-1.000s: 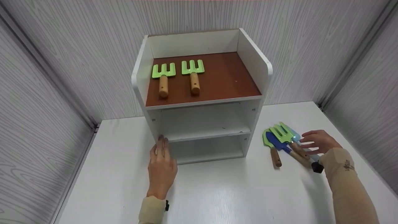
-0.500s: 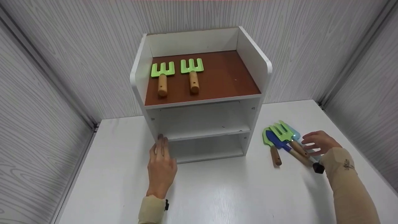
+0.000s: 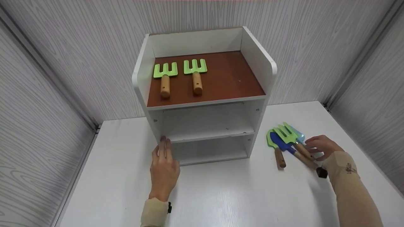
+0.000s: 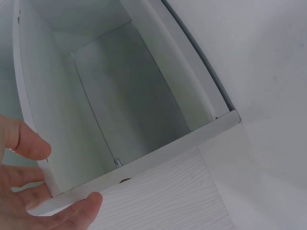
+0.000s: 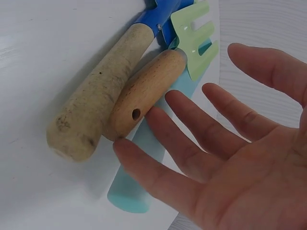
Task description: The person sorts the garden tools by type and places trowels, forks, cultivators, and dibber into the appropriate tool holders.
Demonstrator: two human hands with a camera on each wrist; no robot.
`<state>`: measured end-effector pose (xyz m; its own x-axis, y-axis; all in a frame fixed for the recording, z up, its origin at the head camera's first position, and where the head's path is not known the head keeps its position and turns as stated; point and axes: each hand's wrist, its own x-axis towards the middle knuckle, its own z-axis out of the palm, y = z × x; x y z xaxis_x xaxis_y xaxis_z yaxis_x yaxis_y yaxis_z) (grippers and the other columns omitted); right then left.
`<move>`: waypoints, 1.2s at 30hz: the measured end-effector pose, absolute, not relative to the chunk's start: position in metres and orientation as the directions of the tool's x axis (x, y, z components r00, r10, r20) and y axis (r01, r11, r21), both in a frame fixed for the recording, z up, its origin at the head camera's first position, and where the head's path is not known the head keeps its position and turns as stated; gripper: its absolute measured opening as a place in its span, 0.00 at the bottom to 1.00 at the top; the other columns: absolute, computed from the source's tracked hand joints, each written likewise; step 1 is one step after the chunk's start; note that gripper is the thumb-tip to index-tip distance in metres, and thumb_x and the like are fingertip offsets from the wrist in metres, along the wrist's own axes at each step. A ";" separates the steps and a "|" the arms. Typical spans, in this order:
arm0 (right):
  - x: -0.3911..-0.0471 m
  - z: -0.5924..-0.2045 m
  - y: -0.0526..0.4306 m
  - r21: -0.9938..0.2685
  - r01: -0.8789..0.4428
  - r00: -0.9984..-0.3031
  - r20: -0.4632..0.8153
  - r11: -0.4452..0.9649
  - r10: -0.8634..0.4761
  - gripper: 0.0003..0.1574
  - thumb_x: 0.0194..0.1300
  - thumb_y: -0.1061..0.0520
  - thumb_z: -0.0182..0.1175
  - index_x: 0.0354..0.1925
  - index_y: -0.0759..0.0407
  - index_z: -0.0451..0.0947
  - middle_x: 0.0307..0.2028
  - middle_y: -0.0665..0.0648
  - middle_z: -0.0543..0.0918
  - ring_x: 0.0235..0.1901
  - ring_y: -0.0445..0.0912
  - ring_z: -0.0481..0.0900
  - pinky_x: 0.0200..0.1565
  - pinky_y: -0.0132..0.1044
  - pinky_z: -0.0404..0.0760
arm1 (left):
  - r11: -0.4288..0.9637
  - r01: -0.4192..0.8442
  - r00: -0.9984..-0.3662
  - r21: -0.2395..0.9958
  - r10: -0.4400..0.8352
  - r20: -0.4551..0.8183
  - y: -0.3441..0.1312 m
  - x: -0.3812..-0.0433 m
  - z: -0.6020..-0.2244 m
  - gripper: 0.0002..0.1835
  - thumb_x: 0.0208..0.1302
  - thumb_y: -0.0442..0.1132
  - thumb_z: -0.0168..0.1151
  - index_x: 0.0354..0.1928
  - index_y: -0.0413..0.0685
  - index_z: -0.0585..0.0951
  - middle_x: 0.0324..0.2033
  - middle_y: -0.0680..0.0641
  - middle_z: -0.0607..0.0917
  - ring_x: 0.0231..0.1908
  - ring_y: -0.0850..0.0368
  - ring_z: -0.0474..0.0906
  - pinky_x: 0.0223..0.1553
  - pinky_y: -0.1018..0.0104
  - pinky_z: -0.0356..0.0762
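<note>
My left hand (image 3: 164, 173) touches the left front edge of a white shelf unit (image 3: 206, 102) with its fingers extended. In the left wrist view, its thumb lies at the middle board's front edge and its fingers along the side panel. On the right, my right hand (image 3: 325, 147) is spread beside a pile of garden tools. Its fingertips are right at the wooden handle of a green hand fork (image 5: 148, 88). Under that fork lie a blue trowel (image 3: 278, 141) with a pale wooden handle and a light blue tool (image 5: 132, 184). A green trowel (image 3: 279, 157) lies at the pile's left.
On the unit's brown top (image 3: 233, 75), two green hand forks lie side by side, a left one (image 3: 165, 78) and a right one (image 3: 196, 75), handles toward me. The unit stands on a white table (image 3: 217, 192), with grey wood-grain panels (image 3: 315, 47) around it.
My right hand has lowered slightly toward the fork's handle, and its fingers have come closer to it. The left hand stays at the shelf edge.
</note>
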<state>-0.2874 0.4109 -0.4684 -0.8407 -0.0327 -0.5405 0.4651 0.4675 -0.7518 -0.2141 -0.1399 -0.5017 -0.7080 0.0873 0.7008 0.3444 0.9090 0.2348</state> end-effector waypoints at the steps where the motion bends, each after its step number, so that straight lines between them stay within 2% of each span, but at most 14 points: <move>1: -0.287 -0.470 0.410 -0.747 0.469 -0.839 -0.544 0.471 -0.027 0.42 0.71 0.56 0.56 0.70 0.79 0.54 0.64 0.77 0.64 0.67 0.71 0.61 0.62 0.69 0.67 | 0.909 0.344 -0.711 0.237 0.087 0.698 -0.140 -0.214 -0.501 0.37 0.55 0.24 0.67 0.68 0.23 0.67 0.67 0.28 0.69 0.56 0.28 0.73 0.47 0.46 0.83; 4: -0.287 -0.475 0.407 -0.729 0.484 -0.830 -0.558 0.485 -0.012 0.44 0.70 0.55 0.57 0.72 0.79 0.51 0.65 0.79 0.61 0.67 0.71 0.60 0.62 0.70 0.66 | 0.908 0.341 -0.720 0.244 0.085 0.689 -0.139 -0.214 -0.501 0.37 0.55 0.24 0.67 0.68 0.23 0.67 0.68 0.28 0.68 0.56 0.28 0.73 0.47 0.45 0.83; 12: -0.291 -0.485 0.401 -0.683 0.459 -0.839 -0.543 0.569 0.025 0.44 0.68 0.58 0.56 0.71 0.80 0.52 0.62 0.79 0.64 0.61 0.69 0.67 0.57 0.64 0.74 | 0.913 0.332 -0.720 0.236 0.084 0.689 -0.140 -0.213 -0.502 0.38 0.53 0.24 0.70 0.67 0.23 0.67 0.68 0.29 0.68 0.56 0.28 0.73 0.48 0.46 0.83; 15: -0.292 -0.490 0.399 -0.659 0.440 -0.853 -0.519 0.610 0.055 0.44 0.64 0.60 0.57 0.71 0.79 0.53 0.55 0.75 0.69 0.53 0.64 0.71 0.50 0.58 0.79 | 0.913 0.335 -0.715 0.232 0.087 0.694 -0.139 -0.212 -0.502 0.39 0.53 0.24 0.71 0.68 0.23 0.67 0.68 0.28 0.68 0.56 0.28 0.73 0.48 0.45 0.83; 17: -0.294 -0.494 0.398 -0.645 0.392 -0.877 -0.477 0.656 0.055 0.44 0.61 0.61 0.59 0.70 0.80 0.56 0.46 0.70 0.74 0.44 0.58 0.73 0.42 0.50 0.80 | 0.913 0.338 -0.709 0.227 0.089 0.699 -0.139 -0.213 -0.502 0.39 0.53 0.24 0.71 0.67 0.23 0.67 0.67 0.29 0.69 0.56 0.28 0.73 0.49 0.45 0.82; 19: -0.294 -0.498 0.397 -0.629 0.348 -0.898 -0.437 0.696 0.054 0.43 0.59 0.63 0.59 0.68 0.81 0.58 0.37 0.64 0.76 0.35 0.53 0.74 0.35 0.44 0.78 | 0.912 0.343 -0.700 0.223 0.090 0.708 -0.139 -0.213 -0.502 0.39 0.52 0.23 0.70 0.67 0.23 0.67 0.67 0.29 0.69 0.55 0.28 0.73 0.48 0.45 0.83; 22: -0.294 -0.504 0.396 -0.614 0.298 -0.920 -0.388 0.731 0.049 0.40 0.57 0.65 0.58 0.65 0.83 0.62 0.31 0.62 0.77 0.28 0.49 0.73 0.28 0.39 0.74 | 0.912 0.348 -0.687 0.217 0.091 0.721 -0.139 -0.213 -0.502 0.38 0.51 0.22 0.69 0.67 0.23 0.68 0.66 0.29 0.70 0.55 0.29 0.74 0.47 0.46 0.83; 24: -0.294 -0.506 0.396 -0.617 0.310 -0.918 -0.391 0.723 0.060 0.39 0.57 0.66 0.58 0.65 0.83 0.62 0.33 0.63 0.77 0.29 0.49 0.73 0.28 0.39 0.75 | 0.913 0.347 -0.685 0.215 0.090 0.723 -0.139 -0.213 -0.502 0.38 0.51 0.22 0.69 0.67 0.23 0.68 0.66 0.29 0.70 0.55 0.29 0.74 0.46 0.46 0.84; 31: -0.294 -0.510 0.401 -0.628 0.328 -0.901 -0.432 0.705 0.035 0.39 0.60 0.64 0.58 0.64 0.86 0.61 0.48 0.74 0.76 0.41 0.55 0.75 0.37 0.40 0.79 | 0.916 0.331 -0.716 0.228 0.086 0.693 -0.139 -0.213 -0.501 0.39 0.53 0.24 0.69 0.68 0.24 0.66 0.68 0.30 0.68 0.56 0.30 0.73 0.45 0.47 0.84; 33: -0.295 -0.509 0.402 -0.651 0.346 -0.892 -0.451 0.676 0.023 0.40 0.60 0.65 0.57 0.65 0.87 0.59 0.46 0.72 0.76 0.37 0.53 0.76 0.35 0.39 0.78 | 0.916 0.329 -0.720 0.230 0.086 0.689 -0.139 -0.213 -0.501 0.38 0.54 0.24 0.69 0.68 0.24 0.66 0.68 0.30 0.68 0.56 0.30 0.73 0.45 0.47 0.84; 36: -0.295 -0.504 0.401 -0.699 0.368 -0.881 -0.473 0.613 -0.011 0.43 0.59 0.68 0.54 0.68 0.87 0.54 0.33 0.62 0.78 0.26 0.45 0.73 0.29 0.36 0.76 | 0.918 0.328 -0.717 0.225 0.087 0.692 -0.139 -0.212 -0.501 0.39 0.54 0.24 0.69 0.68 0.24 0.66 0.68 0.30 0.68 0.56 0.30 0.73 0.46 0.46 0.84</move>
